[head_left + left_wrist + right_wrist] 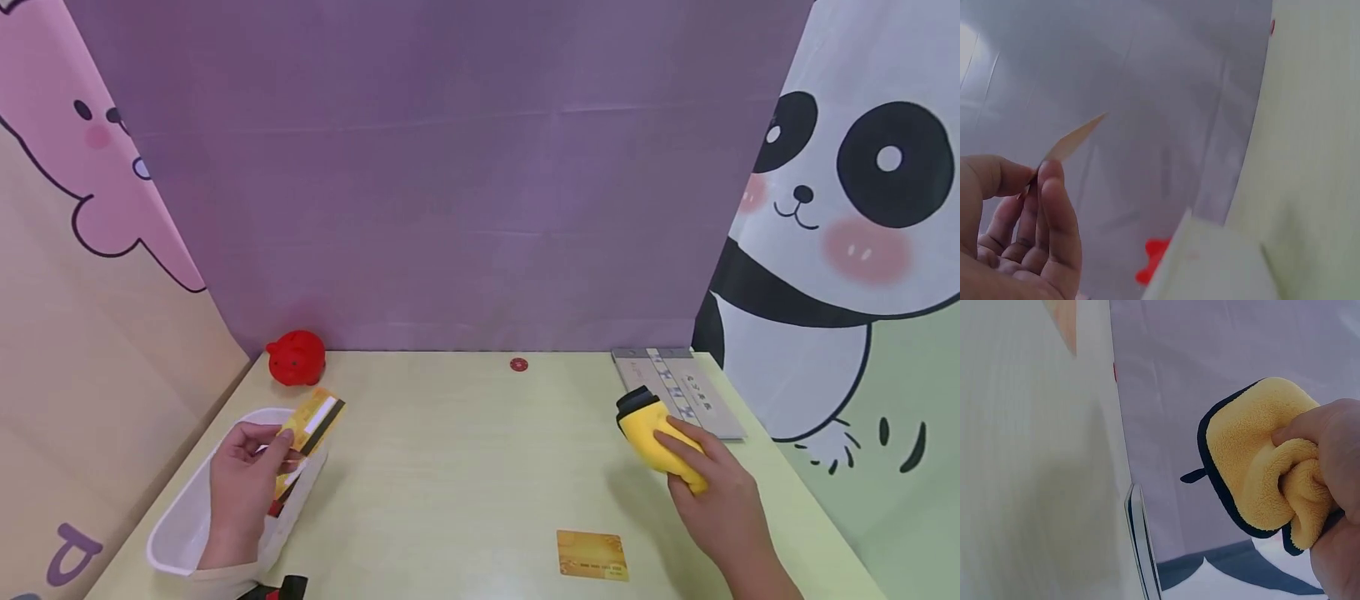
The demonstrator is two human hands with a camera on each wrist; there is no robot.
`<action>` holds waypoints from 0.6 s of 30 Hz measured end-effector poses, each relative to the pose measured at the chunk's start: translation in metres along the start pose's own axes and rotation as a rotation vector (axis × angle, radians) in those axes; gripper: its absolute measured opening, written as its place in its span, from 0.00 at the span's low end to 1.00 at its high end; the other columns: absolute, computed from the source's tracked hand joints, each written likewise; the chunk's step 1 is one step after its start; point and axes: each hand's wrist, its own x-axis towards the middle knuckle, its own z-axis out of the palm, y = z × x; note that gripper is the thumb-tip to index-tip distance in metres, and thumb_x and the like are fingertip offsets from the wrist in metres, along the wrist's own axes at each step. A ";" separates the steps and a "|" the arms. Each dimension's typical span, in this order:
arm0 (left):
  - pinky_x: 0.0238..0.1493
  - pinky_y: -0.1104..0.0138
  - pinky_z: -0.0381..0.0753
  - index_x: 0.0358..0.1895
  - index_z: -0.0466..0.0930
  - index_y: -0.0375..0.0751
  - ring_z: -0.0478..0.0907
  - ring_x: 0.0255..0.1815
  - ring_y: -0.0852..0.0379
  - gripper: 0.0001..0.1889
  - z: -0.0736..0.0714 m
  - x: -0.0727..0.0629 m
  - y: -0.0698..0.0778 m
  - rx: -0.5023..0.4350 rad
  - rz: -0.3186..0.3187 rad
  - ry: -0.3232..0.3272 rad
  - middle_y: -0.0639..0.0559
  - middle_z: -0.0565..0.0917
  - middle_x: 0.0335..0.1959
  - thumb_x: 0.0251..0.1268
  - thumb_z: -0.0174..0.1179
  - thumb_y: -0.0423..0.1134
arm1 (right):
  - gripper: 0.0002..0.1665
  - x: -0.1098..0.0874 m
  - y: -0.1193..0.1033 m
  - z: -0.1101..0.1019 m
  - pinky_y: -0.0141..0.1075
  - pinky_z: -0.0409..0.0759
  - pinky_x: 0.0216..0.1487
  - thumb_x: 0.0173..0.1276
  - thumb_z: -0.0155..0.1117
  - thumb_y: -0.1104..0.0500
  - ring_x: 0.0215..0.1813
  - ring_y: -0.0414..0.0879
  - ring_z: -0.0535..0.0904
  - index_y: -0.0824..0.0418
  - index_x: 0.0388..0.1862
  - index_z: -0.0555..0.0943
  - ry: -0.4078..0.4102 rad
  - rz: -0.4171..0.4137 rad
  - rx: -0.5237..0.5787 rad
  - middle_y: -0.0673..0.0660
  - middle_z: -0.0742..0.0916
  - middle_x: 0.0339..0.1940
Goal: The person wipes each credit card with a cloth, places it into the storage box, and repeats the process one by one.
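Observation:
A gold bank card (313, 421), showing a dark stripe and a white strip, is pinched between thumb and fingers of my left hand (243, 483). That hand is over a white plastic tub (176, 533); below its fingers show another yellow card edge and something small and red. The left wrist view catches the pinched card (1075, 140) nearly edge-on. My right hand (716, 492) grips a bunched yellow cloth (648, 433) with black edging, raised over the table's right side. Its folds and a small black loop show in the right wrist view. Another gold card (592, 556) lies flat near the front.
At the back left stands a red piggy bank (296, 358), behind the tub. A small red disc (519, 364) lies at the table's back edge. A grey book or flat box (720, 412) lies at the back right, beyond the cloth. A purple curtain (450, 183) hangs behind.

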 end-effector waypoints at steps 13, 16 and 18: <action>0.38 0.66 0.90 0.57 0.72 0.31 0.89 0.30 0.58 0.16 -0.055 0.020 -0.004 0.281 -0.210 -0.029 0.57 0.85 0.32 0.74 0.64 0.32 | 0.36 -0.001 0.008 -0.004 0.08 0.53 0.60 0.52 0.73 0.80 0.64 0.64 0.79 0.56 0.60 0.88 0.011 0.021 0.008 0.55 0.82 0.67; 0.42 0.64 0.90 0.61 0.70 0.31 0.90 0.33 0.56 0.19 -0.059 0.020 -0.006 0.333 -0.243 -0.078 0.55 0.85 0.34 0.75 0.64 0.34 | 0.36 0.000 0.007 -0.004 0.08 0.53 0.60 0.53 0.73 0.79 0.64 0.65 0.79 0.56 0.60 0.88 0.003 0.034 0.003 0.54 0.82 0.68; 0.43 0.64 0.90 0.62 0.69 0.31 0.90 0.34 0.55 0.21 -0.061 0.021 -0.008 0.362 -0.266 -0.108 0.54 0.86 0.36 0.75 0.65 0.36 | 0.36 -0.001 0.007 -0.003 0.08 0.53 0.60 0.53 0.73 0.79 0.65 0.64 0.79 0.56 0.61 0.88 -0.005 0.045 0.000 0.54 0.82 0.68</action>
